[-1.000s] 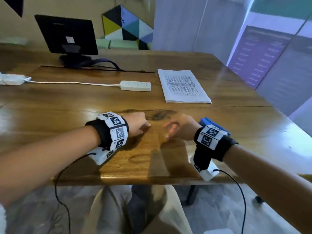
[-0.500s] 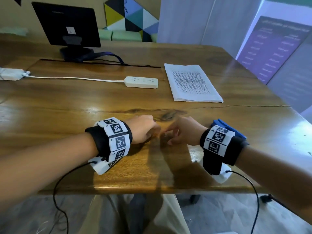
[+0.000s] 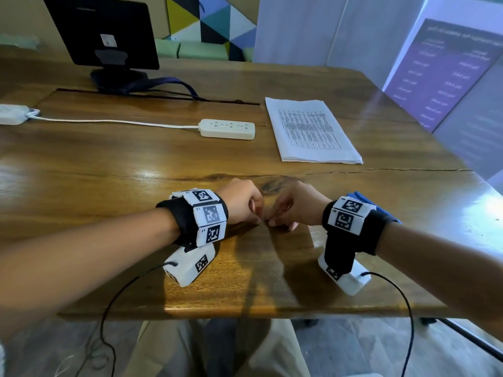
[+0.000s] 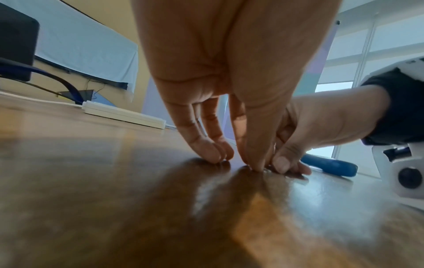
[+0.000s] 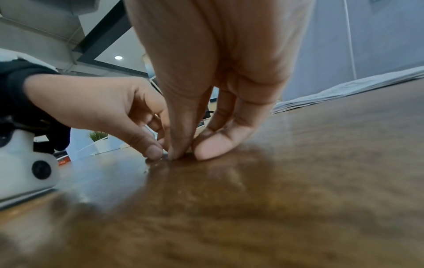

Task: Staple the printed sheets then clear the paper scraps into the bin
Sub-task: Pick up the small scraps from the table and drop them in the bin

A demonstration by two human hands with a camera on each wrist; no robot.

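Near the front middle of the wooden table point(image 3: 114, 175), my left hand point(image 3: 257, 214) and right hand point(image 3: 272, 222) meet fingertip to fingertip. Both have their fingers curled down, pinching at tiny pale scraps point(image 4: 267, 170) on the wood. The same scraps point(image 5: 160, 160) barely show between the two thumbs in the right wrist view. The stack of printed sheets point(image 3: 310, 131) lies flat at the far right. A blue stapler point(image 3: 363, 197) lies just behind my right wrist, mostly hidden by it. No bin is in view.
A white power strip point(image 3: 227, 129) with its cable runs across the far middle. A black monitor point(image 3: 100, 31) stands at the back left. A white adapter point(image 3: 12, 114) lies at the left edge. The table's front edge is close under my forearms.
Both hands have closed in on each other until their fingertips meet. The right hand's fingers, spread a second ago, are now bunched down on the wood. The head view has moved closer.
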